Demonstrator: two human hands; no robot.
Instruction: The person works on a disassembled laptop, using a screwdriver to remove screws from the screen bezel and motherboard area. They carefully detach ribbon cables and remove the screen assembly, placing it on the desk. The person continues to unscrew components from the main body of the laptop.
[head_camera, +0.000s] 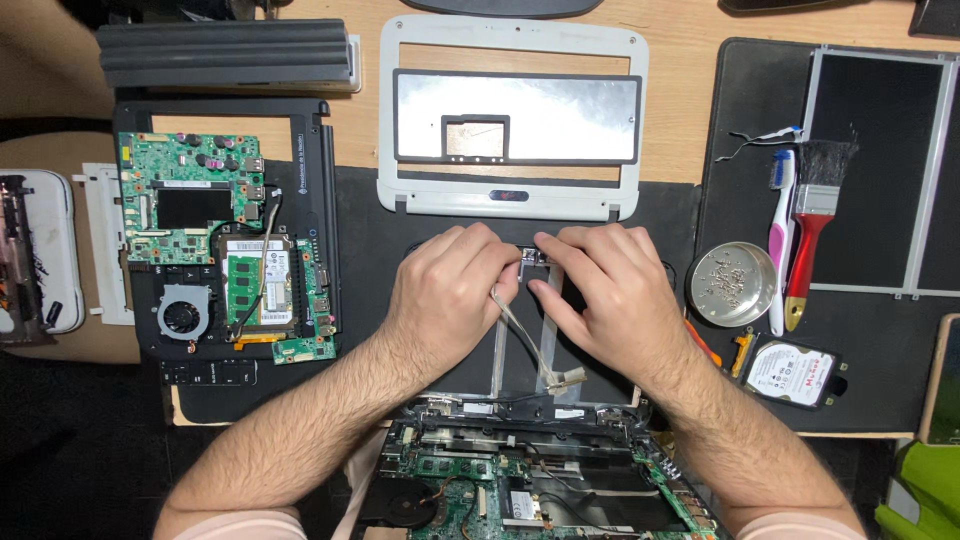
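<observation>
Nearest the camera, an opened laptop base (530, 480) lies at the bottom edge, its green circuit board, fan and cables bared. Just beyond it both hands meet over a black mat (370, 250) on the wooden tabletop (690, 60). Left hand (450, 290) has its grip pinched together on a small metal part (530, 256) with a flat ribbon cable (530, 340) trailing from it toward the base. Right hand (610, 285) touches the same part from the other side, fingertips closed on it.

Behind the hands lies a white laptop frame (510, 200) with a silvery panel set in it. Further left sits another stripped chassis (230, 250) with 1 green board and 1 round fan. To the right, well apart from the hands, stand a round metal dish (735, 285) of screws, a toothbrush (778, 240), a red-handled brush (812, 230) and a hard drive (790, 372). A dark screen panel (880, 160) lies at the far right.
</observation>
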